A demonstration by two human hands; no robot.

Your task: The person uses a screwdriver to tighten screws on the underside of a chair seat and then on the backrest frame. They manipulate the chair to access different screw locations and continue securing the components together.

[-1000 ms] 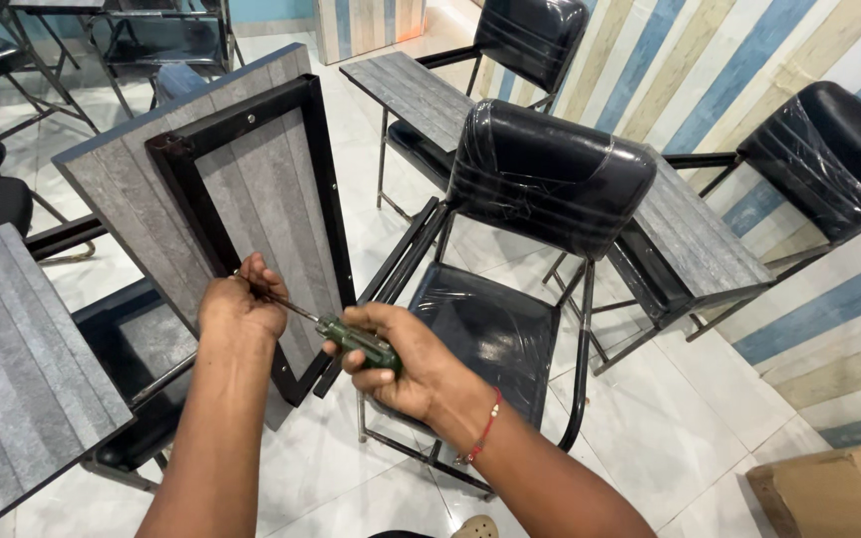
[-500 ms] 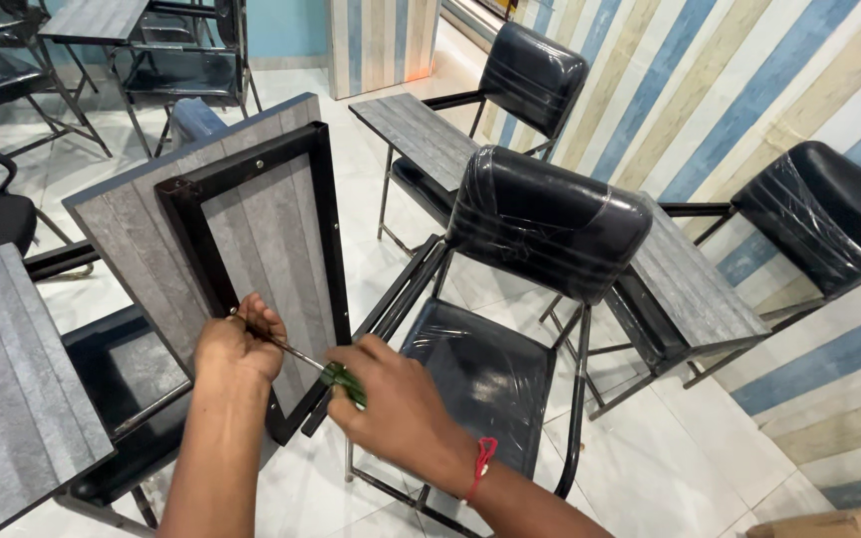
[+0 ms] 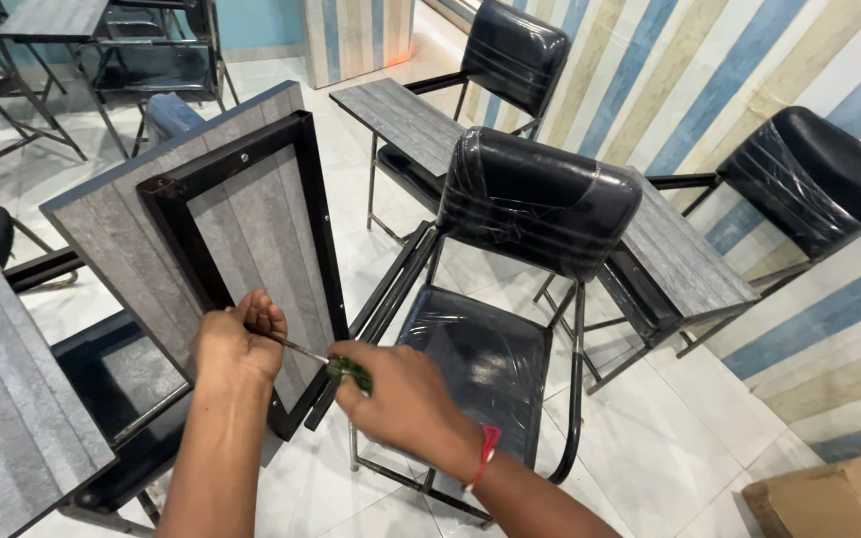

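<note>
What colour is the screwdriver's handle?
Green; the handle shows in the head view, gripped by the right hand.

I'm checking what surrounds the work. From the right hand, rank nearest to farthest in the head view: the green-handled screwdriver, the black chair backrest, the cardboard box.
1. Green-handled screwdriver: gripped in the right hand.
2. Black chair backrest: above and right of it, wrapped in plastic.
3. Cardboard box: far right, bottom corner.

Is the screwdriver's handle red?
No, the screwdriver has a green handle, gripped in the right hand, while the left hand steadies its metal shaft.
</note>
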